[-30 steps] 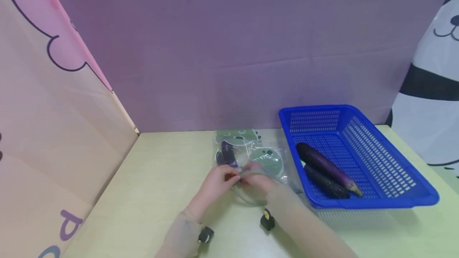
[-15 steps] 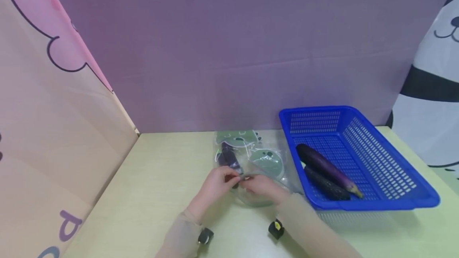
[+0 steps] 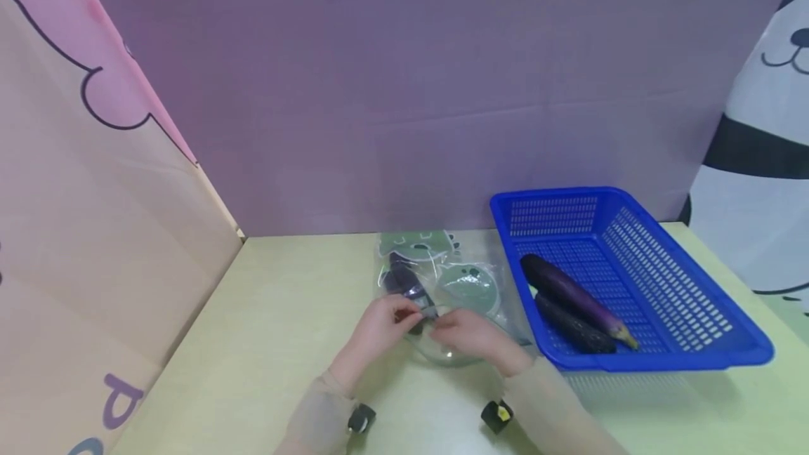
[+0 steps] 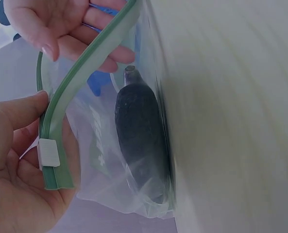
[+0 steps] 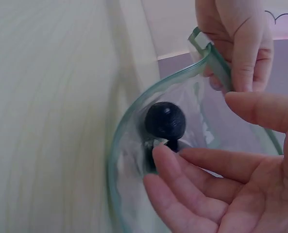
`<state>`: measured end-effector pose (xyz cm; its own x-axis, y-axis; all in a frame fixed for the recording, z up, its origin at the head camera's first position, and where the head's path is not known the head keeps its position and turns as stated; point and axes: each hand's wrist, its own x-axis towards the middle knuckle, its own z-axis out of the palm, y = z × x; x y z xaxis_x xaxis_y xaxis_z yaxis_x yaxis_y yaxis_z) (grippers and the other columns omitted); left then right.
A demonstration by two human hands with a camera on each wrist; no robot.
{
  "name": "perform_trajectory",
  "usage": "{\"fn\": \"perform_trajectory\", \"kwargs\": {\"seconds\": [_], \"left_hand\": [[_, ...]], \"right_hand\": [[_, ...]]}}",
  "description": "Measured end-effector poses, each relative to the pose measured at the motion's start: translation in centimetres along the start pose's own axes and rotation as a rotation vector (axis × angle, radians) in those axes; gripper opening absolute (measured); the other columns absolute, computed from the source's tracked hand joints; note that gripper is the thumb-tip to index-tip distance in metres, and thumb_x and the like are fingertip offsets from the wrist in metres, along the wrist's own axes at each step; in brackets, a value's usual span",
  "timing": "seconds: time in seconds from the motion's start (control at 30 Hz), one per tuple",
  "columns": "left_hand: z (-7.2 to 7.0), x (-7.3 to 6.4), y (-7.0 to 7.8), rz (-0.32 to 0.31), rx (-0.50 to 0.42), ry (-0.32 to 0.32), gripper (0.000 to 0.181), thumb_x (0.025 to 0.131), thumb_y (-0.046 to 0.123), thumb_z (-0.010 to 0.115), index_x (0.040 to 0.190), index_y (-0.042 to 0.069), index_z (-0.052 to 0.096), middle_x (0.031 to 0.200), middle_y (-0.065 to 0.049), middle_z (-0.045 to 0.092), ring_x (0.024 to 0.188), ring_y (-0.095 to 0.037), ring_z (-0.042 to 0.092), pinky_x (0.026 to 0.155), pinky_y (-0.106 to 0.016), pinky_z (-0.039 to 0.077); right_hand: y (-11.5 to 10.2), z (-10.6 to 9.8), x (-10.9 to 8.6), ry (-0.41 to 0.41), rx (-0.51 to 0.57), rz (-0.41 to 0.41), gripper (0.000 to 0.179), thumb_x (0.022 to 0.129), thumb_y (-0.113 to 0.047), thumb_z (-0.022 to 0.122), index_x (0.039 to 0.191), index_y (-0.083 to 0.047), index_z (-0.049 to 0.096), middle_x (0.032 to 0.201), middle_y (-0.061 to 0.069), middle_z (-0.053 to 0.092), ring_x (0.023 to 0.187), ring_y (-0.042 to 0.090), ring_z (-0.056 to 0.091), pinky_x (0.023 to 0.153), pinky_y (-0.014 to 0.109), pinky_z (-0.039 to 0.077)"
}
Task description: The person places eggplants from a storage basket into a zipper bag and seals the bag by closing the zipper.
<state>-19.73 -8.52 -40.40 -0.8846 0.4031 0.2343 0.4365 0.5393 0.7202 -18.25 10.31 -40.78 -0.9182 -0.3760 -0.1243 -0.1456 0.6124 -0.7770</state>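
Note:
A clear zip bag (image 3: 469, 289) with green dinosaur prints lies on the table, its mouth towards me. My left hand (image 3: 380, 320) pinches the green zip edge near its white slider (image 4: 48, 153). Inside the bag rests a dark eggplant (image 4: 139, 131), stem end towards the mouth; in the right wrist view its round dark end (image 5: 165, 120) shows, with another dark piece below it. My right hand (image 3: 469, 333) is at the bag's mouth with fingers loosely extended, gripping nothing. In the left wrist view the near zip edge crosses in front of those fingers.
On the right stands a blue plastic basket (image 3: 660, 359) holding a purple eggplant (image 3: 571, 295) and a darker, wrinkled long vegetable (image 3: 574, 327). Its near left corner comes close to the bag. A purple cloth wall (image 3: 404, 104) rises behind the table (image 3: 297, 300).
My right hand has drawn back from over the bag, towards me and to the right. More of the bagged eggplant now shows. My left hand keeps its pinch in nearly the same place.

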Motion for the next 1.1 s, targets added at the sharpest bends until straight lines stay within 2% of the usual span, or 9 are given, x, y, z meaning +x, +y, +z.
{"fn": "perform_trajectory", "kwargs": {"seconds": [0.17,0.37,0.67,0.93,1.1], "left_hand": [[0.0,0.0,0.1,-0.016,-0.005,0.002,0.008,0.085,0.006,0.066,0.091,0.001,0.069,0.086,-0.007,0.068,0.075,-0.013,0.06,0.066,-0.018,0.049],[0.0,-0.1,0.2,0.0,0.0,0.007,0.007,0.085,0.006,0.066,0.09,0.001,0.07,0.085,-0.007,0.067,0.074,-0.014,0.06,0.065,-0.018,0.049],[0.0,-0.1,0.0,0.006,0.009,0.011,0.007,0.085,0.006,0.066,0.09,0.002,0.07,0.085,-0.007,0.068,0.074,-0.015,0.061,0.066,-0.018,0.05],[-0.1,-0.1,0.0,0.011,0.004,0.003,0.008,0.085,0.006,0.066,0.091,0.002,0.069,0.086,-0.007,0.068,0.075,-0.014,0.061,0.067,-0.019,0.051],[-0.2,-0.1,-0.1,0.014,0.001,0.002,0.009,0.085,0.007,0.066,0.092,0.001,0.069,0.085,-0.006,0.068,0.075,-0.013,0.061,0.067,-0.019,0.051]], "right_hand": [[-0.3,-0.4,-0.6,-0.012,0.006,-0.052,0.038,0.092,-0.024,0.058,0.114,0.006,0.062,0.105,0.019,0.068,0.088,0.027,0.066,0.074,0.039,0.056],[-0.4,-1.2,-1.2,-0.016,0.037,-0.138,0.036,0.093,-0.022,0.057,0.114,0.007,0.061,0.105,0.02,0.067,0.091,0.029,0.065,0.077,0.039,0.055],[-0.6,-2.0,-2.1,0.028,0.091,-0.111,0.036,0.092,-0.025,0.058,0.111,0.005,0.063,0.098,0.014,0.069,0.082,0.018,0.063,0.074,0.035,0.053],[-1.3,-3.4,-3.3,0.04,0.129,-0.115,0.036,0.094,-0.022,0.055,0.113,0.008,0.06,0.098,0.016,0.068,0.087,0.02,0.063,0.077,0.034,0.053],[-2.1,-4.3,-4.2,0.06,0.135,-0.103,0.039,0.095,-0.027,0.054,0.115,0.006,0.059,0.099,0.012,0.068,0.09,0.018,0.062,0.08,0.035,0.052]]}}
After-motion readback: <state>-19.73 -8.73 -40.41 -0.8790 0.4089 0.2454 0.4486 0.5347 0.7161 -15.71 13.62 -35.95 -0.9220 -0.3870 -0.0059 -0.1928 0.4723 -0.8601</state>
